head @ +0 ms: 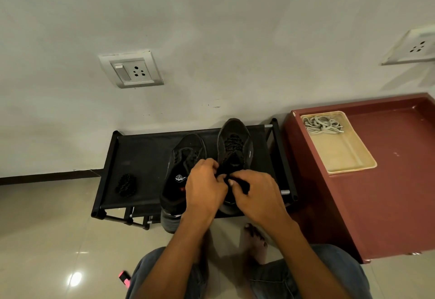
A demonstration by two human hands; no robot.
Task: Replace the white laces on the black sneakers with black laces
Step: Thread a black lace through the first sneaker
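Pale wall with a switch socket (130, 70) backs a low black shoe rack (141, 155) standing on a tiled floor, with a maroon cabinet (388, 192) to its right.

Far left on the rack's fabric shelf lies a coiled black lace (126, 184), well apart from both hands. It appears to be the spare for the left sneaker (182, 169), which sits beside it with no lace visible in its eyelets. Risk: that shoe's heel overhangs the rack's front edge, and a knock from the person's forearm could tip it to the floor.

Left hand (205, 189) and right hand (257, 197) are close together over the tongue end of the right sneaker (234, 148), each pinching black lace ends (224, 177). Black lacing already shows through that shoe's upper eyelets. Judgement: the tying step is in hand. Risks: black lace against black shoe in dim light could hide a skipped eyelet or uneven ends, and a hard pull could drag the shoe off the shelf.

Right of the hands, on the cabinet, a beige tray (348, 157) holds the white laces (322, 125), well apart from the work.
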